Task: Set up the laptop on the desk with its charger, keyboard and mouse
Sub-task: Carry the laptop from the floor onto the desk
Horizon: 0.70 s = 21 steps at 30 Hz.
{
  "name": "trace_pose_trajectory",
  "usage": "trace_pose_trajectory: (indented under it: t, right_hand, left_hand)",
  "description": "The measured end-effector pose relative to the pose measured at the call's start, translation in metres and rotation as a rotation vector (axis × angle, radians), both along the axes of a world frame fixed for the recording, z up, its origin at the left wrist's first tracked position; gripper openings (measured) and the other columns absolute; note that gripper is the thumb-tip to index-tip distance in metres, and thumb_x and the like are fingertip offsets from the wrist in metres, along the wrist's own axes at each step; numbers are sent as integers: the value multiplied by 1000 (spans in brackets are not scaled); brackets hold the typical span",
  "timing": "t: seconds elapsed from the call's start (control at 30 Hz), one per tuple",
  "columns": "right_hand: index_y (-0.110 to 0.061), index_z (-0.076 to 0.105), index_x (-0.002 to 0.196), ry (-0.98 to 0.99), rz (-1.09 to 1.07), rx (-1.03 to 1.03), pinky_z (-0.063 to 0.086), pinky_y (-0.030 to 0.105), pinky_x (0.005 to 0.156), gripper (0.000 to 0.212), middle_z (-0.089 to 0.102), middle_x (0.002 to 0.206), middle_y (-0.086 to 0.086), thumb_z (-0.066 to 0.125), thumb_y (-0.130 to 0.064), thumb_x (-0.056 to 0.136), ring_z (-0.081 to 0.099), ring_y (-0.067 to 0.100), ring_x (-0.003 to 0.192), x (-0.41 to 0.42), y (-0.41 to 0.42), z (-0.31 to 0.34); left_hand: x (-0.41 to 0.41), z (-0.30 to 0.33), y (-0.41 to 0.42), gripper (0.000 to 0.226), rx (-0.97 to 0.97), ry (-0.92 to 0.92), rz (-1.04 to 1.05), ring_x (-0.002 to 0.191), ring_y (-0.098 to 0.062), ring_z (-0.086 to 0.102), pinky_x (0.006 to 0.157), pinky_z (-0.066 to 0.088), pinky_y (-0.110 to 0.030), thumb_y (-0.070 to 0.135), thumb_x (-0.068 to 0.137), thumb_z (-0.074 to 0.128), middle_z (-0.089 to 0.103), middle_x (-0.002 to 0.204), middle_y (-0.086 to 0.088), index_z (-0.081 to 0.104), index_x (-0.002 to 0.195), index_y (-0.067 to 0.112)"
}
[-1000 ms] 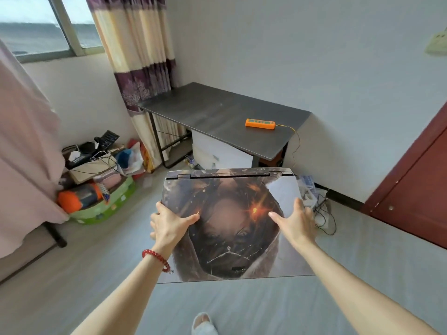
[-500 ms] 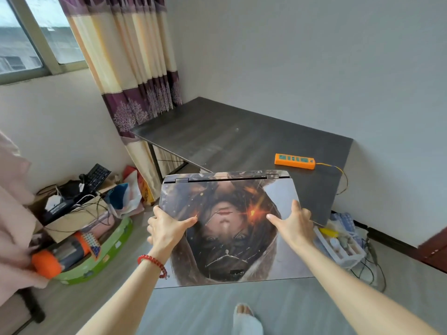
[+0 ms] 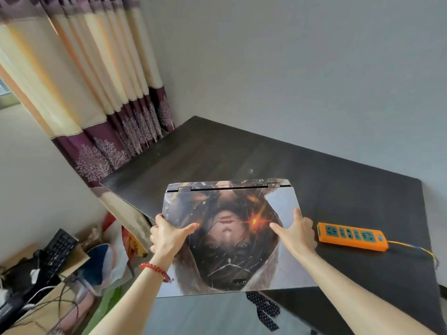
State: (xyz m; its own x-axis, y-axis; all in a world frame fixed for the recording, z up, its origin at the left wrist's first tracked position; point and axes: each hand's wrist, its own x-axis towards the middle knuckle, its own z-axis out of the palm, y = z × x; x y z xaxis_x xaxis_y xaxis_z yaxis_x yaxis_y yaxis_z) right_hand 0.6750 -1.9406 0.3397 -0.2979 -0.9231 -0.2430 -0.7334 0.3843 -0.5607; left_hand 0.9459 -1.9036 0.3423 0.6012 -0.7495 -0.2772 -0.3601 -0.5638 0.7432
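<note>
Right, head view: you've got the closed laptop [image 3: 229,238] gripped in both hands, lid up, hinge edge pointing away from you. Your left hand [image 3: 167,235] clamps the left edge, thumb flat on the printed lid, fingers [image 3: 158,217] curled round the side. Your right hand [image 3: 298,232] clamps the right edge the same way, thumb laid across the lid. A red bead bracelet [image 3: 156,270] sits on your left wrist. The laptop's far part is over the dark worktop [image 3: 242,155]; its near edge hangs past the front rim, above the floor. Whether it touches the top, you can't tell. Just to its right, an orange power strip [image 3: 352,236] lies on the worktop. Down left, a black keyboard [image 3: 59,250] rests on a cardboard box [image 3: 43,308]. A curtain [image 3: 101,93] hangs behind.
</note>
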Motion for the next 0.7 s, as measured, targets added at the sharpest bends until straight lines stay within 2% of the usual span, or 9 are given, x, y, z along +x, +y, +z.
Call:
trace_pose_trajectory:
  t: [0.13,0.2,0.37,0.53,0.7]
  right_hand:
    - [-25,24,136,-33,-120,48,41,51,93,75,35,137,17,62,-53,77,46,38,116,30,-84,-27]
    - [-27,24,135,-50,-139,75,40,50,93,73,35,137,16,62,-52,77,47,39,114,37,-99,-33]
    - [-29,16,142,-79,-339,165,40,52,96,81,32,140,15,62,-50,79,45,40,119,67,-174,-63]
    - [-29,13,145,-118,-487,196,38,56,99,84,32,141,16,63,-46,80,43,39,122,74,-219,-79]
    - [-31,6,145,-150,-573,219,36,55,101,87,30,143,15,63,-44,81,40,40,125,69,-243,-95]
  left_hand:
    - [34,-23,-117,98,47,21,-110,123,-37,40,102,38,-56,49,61,80,37,135,-17,25,134,13]
    - [40,-30,-147,98,69,33,-135,122,-38,42,102,38,-55,47,60,80,39,134,-18,26,134,11]
    - [64,-69,-274,99,178,60,-283,123,-40,40,103,36,-57,45,62,80,37,137,-20,25,136,12]
    - [60,-93,-357,97,253,66,-413,124,-40,39,104,36,-56,40,64,81,37,136,-21,25,137,10]
    - [43,-114,-404,98,306,30,-501,128,-40,34,104,34,-54,40,65,80,36,137,-22,23,138,9]
